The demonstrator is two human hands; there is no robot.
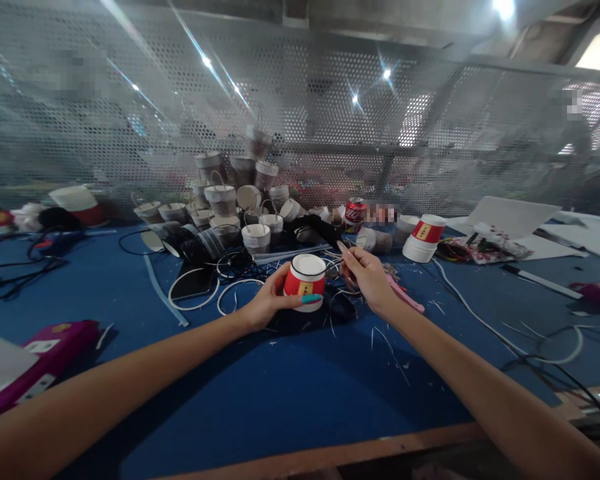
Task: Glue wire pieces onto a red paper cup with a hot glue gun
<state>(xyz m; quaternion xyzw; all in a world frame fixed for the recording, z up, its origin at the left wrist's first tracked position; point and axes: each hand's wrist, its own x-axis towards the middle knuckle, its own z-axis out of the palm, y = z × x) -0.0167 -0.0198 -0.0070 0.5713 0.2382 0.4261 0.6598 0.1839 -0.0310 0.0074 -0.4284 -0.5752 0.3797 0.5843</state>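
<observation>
My left hand [270,297] is wrapped around a red and white paper cup [305,285], upright just above the blue table. A thin black cord [308,274] runs around the cup's upper edge and stretches right toward my right hand [363,273]. The fingers of that hand are pinched together on the cord, its end partly hidden by them. Close behind the fingertips is a dark elongated bundle [320,228] whose kind I cannot make out. Under my right wrist lies a pink-handled tool [405,295], partly covered.
Several grey-white cups [221,200] with cord loops are piled behind. A red drink can [355,215] and a stack of cups [424,238] stand to the right. White cord loops [194,290], a phone [195,280] and a purple case [55,353] lie left. Scraps litter the blue table [300,393].
</observation>
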